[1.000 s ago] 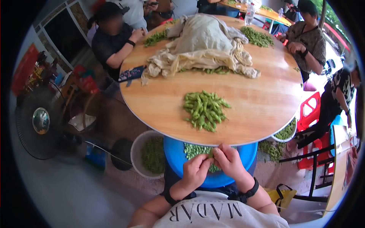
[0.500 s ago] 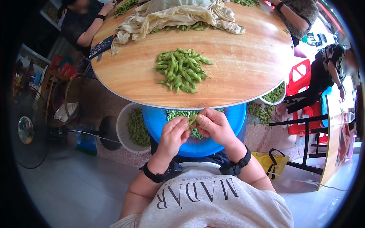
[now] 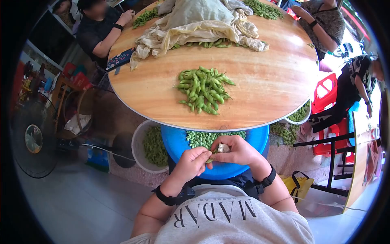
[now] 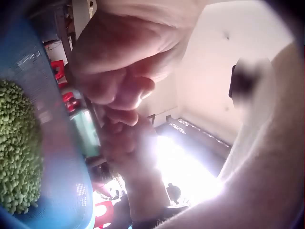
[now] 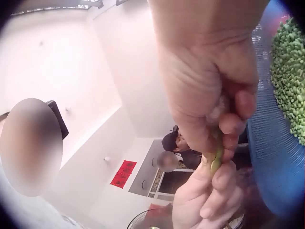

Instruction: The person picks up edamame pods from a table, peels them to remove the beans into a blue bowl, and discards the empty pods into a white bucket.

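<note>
Over a blue plastic basket [image 3: 170, 142] holding shelled green beans [image 3: 203, 138], both hands meet on a green soybean pod [image 5: 217, 157]. My left hand [image 3: 190, 164] pinches one end of the pod between thumb and fingers. The other end is pinched by my right hand [image 3: 237, 151], its fingers curled inward. A whitish wrapping [image 3: 222, 148] shows at the right thumb. In the left wrist view the fingers hide the pod. A pile of whole pods [image 3: 203, 89] lies on the round wooden table [image 3: 142, 93] just beyond the hands.
A cream cloth [image 3: 195, 30] covers a mound on the table, with pods along its edge. A pale bucket of pods [image 3: 138, 140] stands left of the basket, another tub [image 3: 298, 116] to the right. A fan [image 3: 32, 138] is far left. Other people sit around the table.
The head view tipped down, then partly back up. My right hand has turned, bringing the whitish thumb wrapping into view; both hands still hold a pod over the basket.
</note>
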Action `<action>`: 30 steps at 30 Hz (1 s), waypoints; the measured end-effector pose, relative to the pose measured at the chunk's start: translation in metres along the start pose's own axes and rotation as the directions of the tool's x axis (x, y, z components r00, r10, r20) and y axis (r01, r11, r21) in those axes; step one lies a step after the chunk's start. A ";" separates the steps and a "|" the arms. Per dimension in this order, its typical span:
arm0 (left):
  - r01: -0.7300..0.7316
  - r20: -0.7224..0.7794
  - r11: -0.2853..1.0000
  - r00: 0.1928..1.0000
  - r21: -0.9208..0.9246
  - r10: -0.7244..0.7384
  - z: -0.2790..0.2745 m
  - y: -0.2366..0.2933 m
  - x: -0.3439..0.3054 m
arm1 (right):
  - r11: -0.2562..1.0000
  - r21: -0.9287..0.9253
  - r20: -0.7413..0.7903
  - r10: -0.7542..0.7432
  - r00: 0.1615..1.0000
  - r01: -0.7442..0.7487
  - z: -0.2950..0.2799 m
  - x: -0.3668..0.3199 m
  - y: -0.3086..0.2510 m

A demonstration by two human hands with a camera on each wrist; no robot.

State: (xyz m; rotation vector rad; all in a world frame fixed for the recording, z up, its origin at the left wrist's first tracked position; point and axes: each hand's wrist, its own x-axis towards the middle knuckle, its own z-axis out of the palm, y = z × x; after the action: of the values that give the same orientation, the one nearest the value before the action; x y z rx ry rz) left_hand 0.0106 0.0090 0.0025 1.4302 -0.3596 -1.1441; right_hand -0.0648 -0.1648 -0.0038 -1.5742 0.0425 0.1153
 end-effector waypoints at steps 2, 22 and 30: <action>0.036 0.023 0.999 0.999 0.007 -0.036 -0.004 -0.004 -0.001 | 0.998 -0.063 -0.016 -0.029 0.999 0.028 0.003 -0.001 0.004; 0.105 -0.208 0.895 0.978 0.433 -0.014 -0.007 -0.043 0.005 | 0.912 -0.374 -0.276 0.063 0.959 -0.168 0.027 0.003 0.040; 0.000 -0.177 0.784 0.974 0.621 0.141 -0.013 -0.049 0.007 | 0.800 -0.556 -0.392 -0.015 0.920 -0.224 0.018 -0.001 0.071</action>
State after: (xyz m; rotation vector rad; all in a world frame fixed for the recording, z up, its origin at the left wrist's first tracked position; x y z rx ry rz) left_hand 0.0050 0.0232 -0.0462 2.0800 -0.6731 -0.8201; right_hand -0.0733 -0.1472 -0.0744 -2.2117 0.4410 -0.1054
